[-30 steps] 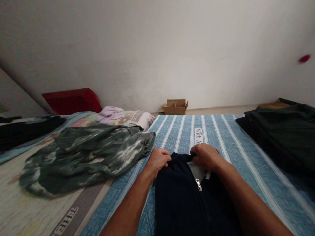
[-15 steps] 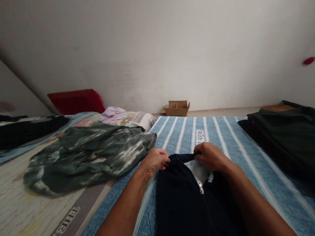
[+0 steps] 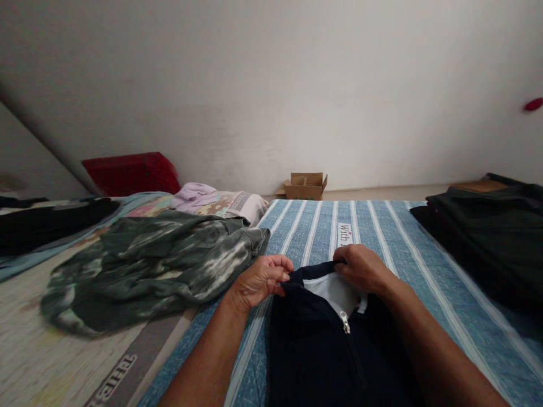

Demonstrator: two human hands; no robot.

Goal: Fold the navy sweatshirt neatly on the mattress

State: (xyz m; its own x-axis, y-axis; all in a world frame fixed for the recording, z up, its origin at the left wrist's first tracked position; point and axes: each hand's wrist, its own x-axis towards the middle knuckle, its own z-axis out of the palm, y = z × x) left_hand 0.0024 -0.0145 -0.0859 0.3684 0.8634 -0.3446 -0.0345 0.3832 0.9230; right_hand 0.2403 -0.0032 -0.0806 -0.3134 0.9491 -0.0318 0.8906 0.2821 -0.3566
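Observation:
A dark navy zip-up jacket (image 3: 314,350) lies in front of me, its collar end pointing away. At the neck a pale lining (image 3: 335,291) shows, and the silver zipper pull (image 3: 345,322) sits just below the opening. My left hand (image 3: 265,280) pinches the left corner of the collar between thumb and fingers. On the far right part of the collar, my right hand (image 3: 362,268) is closed, its fingertips partly hidden behind the hand. The right forearm covers part of the jacket's right side.
Beneath the jacket is a blue-and-white striped bedsheet (image 3: 416,265). To the left lies a crumpled green tie-dye garment (image 3: 148,265), with a lilac cloth (image 3: 194,196) behind it. Dark folded clothes (image 3: 487,237) are stacked right. A cardboard box (image 3: 305,186) stands by the wall.
My left hand has shifted slightly left and its fingers have spread a little. The collar's left side is pulled wider, showing more lining. The right hand stays in place.

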